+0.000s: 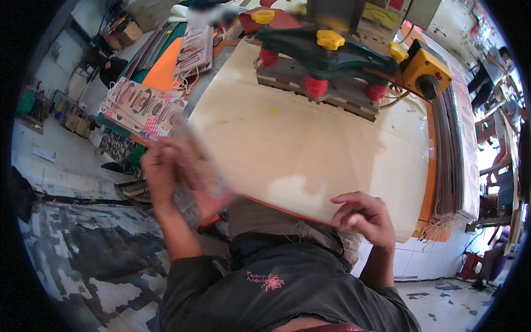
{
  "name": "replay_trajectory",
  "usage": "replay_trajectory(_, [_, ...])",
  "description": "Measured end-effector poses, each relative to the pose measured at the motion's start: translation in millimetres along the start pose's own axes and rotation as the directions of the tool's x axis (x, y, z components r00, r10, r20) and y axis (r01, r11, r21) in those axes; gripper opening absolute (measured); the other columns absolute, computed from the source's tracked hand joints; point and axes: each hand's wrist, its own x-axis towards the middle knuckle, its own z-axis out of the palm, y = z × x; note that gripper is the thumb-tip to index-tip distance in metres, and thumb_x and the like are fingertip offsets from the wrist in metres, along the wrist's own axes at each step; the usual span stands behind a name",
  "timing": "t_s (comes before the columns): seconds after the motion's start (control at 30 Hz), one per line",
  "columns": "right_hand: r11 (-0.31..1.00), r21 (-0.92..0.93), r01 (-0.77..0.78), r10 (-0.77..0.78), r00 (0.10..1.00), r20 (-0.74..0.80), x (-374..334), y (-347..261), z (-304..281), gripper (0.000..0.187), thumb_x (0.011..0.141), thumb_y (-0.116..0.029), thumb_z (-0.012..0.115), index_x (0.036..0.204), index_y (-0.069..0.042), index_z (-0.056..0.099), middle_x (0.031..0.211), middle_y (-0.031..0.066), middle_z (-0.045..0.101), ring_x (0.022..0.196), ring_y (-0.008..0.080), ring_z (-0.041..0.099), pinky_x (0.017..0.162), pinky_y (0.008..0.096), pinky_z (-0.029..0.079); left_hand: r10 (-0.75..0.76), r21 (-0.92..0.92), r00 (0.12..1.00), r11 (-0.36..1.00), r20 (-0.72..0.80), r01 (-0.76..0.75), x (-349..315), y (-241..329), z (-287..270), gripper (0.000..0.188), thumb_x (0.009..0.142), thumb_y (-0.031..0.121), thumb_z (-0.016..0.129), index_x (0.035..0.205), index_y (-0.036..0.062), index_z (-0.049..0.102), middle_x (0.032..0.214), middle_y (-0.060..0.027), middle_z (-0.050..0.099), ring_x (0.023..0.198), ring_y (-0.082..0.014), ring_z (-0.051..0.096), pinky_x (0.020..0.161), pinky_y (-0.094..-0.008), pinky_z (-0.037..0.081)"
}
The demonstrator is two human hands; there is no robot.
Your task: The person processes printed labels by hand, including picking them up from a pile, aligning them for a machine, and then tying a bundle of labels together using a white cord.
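At the left hand: the fingers of the left hand (pixel 161 166) are closed together on a pinkish piece (pixel 194 159), which looks too smeared to tell whether it is a bag.
Pinkish piece: it stands out from the right side of that grip, over the near left corner of the pale board (pixel 271 135).
Right hand: well apart from the other grip, the right hand (pixel 369 218) has its fingers slightly spread and curled, with nothing visible between them; they are at the near edge of the board, but I can't tell if they touch it.
Bags: just beyond the left grip lie printed bags (pixel 145 108) with white cords; farther off is another printed stack (pixel 193 51), beside an orange sheet (pixel 166 63).
Press: across the board from both hands stands a dark green press (pixel 326 52) with yellow knobs; a yellow box (pixel 425 69) is at its right.
Tall stack: right of and beyond the right hand stand stacked printed sheets (pixel 456 144), with white strings (pixel 438 228) hanging at the near end.
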Motion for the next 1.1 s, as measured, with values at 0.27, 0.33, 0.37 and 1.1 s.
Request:
replay_trajectory(0.27, [1.000, 0.026, 0.016, -0.021, 0.975, 0.222, 15.9, 13.1, 55.3, 0.048, 0.089, -0.025, 0.080, 0.122, 0.002, 0.059, 0.101, 0.0110, 0.074, 0.077, 0.0145, 0.068, 0.069, 0.0290, 0.055, -0.181, 0.260, 0.798, 0.965, 0.575, 0.031, -8.5, 43.5, 116.3, 0.023, 0.095, 0.020, 0.069, 0.105, -0.0006, 0.069, 0.088, -0.0106, 0.073, 0.078, -0.0160, 0.070, 0.073, -0.0311, 0.054])
replay_trajectory(0.33, [0.995, 0.074, -0.072, 0.062, 0.991, 0.121, 11.1, 16.9, 72.1, 0.042, 0.092, -0.024, 0.076, 0.120, 0.003, 0.059, 0.098, 0.0111, 0.074, 0.076, 0.0143, 0.068, 0.067, 0.0278, 0.055, -0.021, 0.124, 0.711, 0.988, 0.702, -0.093, -12.5, 39.9, 125.4, 0.022, 0.096, 0.020, 0.068, 0.107, 0.0012, 0.069, 0.086, -0.0112, 0.073, 0.077, -0.0253, 0.072, 0.075, -0.0351, 0.055])
replay_trajectory(0.37, [0.979, 0.128, -0.156, 0.158, 0.987, -0.006, 7.6, 19.2, 76.0, 0.037, 0.096, -0.023, 0.071, 0.118, 0.004, 0.059, 0.095, 0.0112, 0.074, 0.074, 0.0142, 0.068, 0.065, 0.0266, 0.054, -0.025, 0.130, 0.720, 0.987, 0.694, -0.090, -12.6, 40.0, 124.9, 0.022, 0.096, 0.020, 0.068, 0.107, 0.0012, 0.069, 0.086, -0.0112, 0.073, 0.077, -0.0253, 0.072, 0.075, -0.0351, 0.055])
replay_trajectory(1.1, [0.757, 0.652, -0.033, 0.389, 0.825, -0.409, 36.4, 23.3, 22.5, 0.030, 0.100, -0.032, 0.054, 0.107, -0.004, 0.057, 0.061, 0.0097, 0.062, 0.038, 0.0143, 0.050, 0.031, 0.0198, 0.034, -0.142, -0.440, 0.602, 0.556, 0.786, 0.705, -98.5, -10.8, 112.8, 0.044, 0.090, 0.031, 0.075, 0.122, 0.0042, 0.060, 0.121, -0.0089, 0.063, 0.112, -0.0232, 0.061, 0.096, -0.0400, 0.051])
